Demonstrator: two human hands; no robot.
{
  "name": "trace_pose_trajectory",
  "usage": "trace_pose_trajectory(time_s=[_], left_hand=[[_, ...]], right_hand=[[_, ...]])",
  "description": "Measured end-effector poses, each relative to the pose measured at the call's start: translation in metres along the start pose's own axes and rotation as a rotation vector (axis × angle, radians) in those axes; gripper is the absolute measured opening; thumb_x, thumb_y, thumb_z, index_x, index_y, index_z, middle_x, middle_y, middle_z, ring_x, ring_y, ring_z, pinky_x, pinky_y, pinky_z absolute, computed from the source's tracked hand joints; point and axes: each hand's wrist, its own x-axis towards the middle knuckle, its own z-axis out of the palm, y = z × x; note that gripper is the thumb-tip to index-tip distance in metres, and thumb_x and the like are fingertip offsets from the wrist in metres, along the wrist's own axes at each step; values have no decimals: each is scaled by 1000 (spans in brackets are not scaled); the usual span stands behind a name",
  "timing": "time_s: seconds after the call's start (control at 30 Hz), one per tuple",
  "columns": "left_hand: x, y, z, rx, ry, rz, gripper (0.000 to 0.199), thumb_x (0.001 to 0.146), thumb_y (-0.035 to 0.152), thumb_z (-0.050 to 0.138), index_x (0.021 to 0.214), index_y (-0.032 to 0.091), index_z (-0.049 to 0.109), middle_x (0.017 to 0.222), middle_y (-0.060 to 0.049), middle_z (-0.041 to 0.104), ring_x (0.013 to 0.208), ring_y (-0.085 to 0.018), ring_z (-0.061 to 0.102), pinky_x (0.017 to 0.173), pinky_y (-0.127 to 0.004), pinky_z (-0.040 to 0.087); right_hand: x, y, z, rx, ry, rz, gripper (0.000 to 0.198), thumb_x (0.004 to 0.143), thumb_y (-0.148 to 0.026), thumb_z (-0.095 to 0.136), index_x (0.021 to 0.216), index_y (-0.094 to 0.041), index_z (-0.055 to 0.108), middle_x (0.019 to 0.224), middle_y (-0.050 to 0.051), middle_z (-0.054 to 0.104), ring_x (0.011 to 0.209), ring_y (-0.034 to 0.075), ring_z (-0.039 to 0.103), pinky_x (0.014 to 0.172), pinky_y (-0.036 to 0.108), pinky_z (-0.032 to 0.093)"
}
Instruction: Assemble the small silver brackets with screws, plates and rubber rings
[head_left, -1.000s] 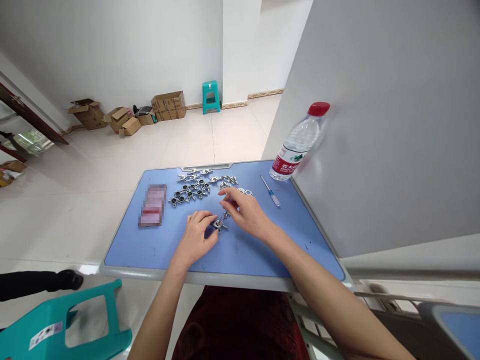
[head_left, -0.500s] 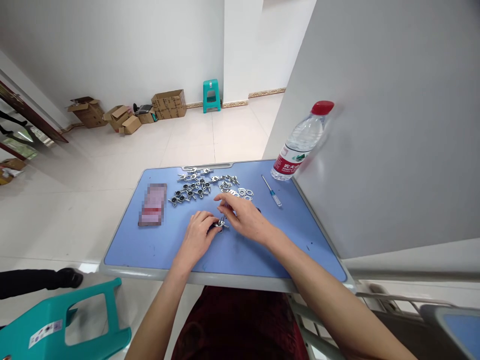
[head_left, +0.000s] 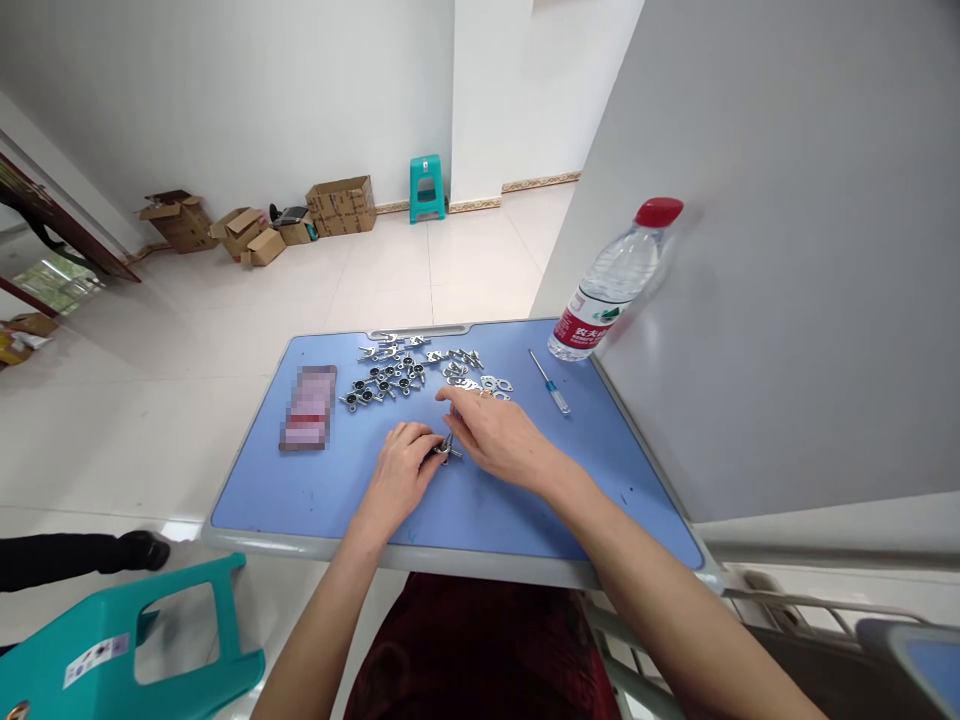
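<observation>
A metal fitting [head_left: 448,450] is pinched in the left hand [head_left: 403,466] at the near middle of the bench [head_left: 292,500], and could be tipped if pressed off-centre by the right hand [head_left: 501,438], whose grip cannot be told.

Left fingers [head_left: 430,442] partly cover the metal part [head_left: 448,449]; the left edge cuts the near stool [head_left: 112,618]; the pink slab [head_left: 309,400] is blurred.
</observation>
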Motion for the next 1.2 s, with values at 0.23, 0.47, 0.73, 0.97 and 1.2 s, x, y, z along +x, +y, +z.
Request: trace_pose_trajectory(time_s=[0.23,0.47,0.73,0.97,1.2], left_hand=[[2,2,-3,-46,-6,-31,13,93,21,56,102,21,66,101,-6,63,96,-22,57,85,-40,50],[2,6,-4,-57,-7,-64,12,92,18,57,100,22,65,101,-5,63,96,-22,57,86,-39,50],[2,4,-2,-65,13,-74,10,90,19,59,97,22,66,102,-4,64,98,-22,57,87,-41,50],[1,2,-1,-91,18,-91,8,91,20,61,96,22,67,100,-3,64,97,-22,57,87,-40,50],[2,2,0,-72,17,-93,7,91,16,59,89,20,65,95,-3,62,92,-21,56,82,-38,49]], right_hand=[[0,2,1,105,56,-56,33,96,-13,37,127,-20,45,103,12,65,89,25,63,71,36,49],[-1,1,-8,335,54,-15,37,90,-10,41,126,-22,44,90,5,64,81,20,61,73,35,51],[-1,-3,-15,281,30,-125,31,94,-10,37,118,-22,53,97,8,67,90,22,60,79,40,51],[-2,-5,-13,358,139,-150,29,96,-11,37,116,-23,53,92,6,66,86,20,60,78,37,50],[-1,-12,-4,312,60,-185,25,97,-11,35,113,-21,52,94,7,65,85,20,57,78,35,48]])
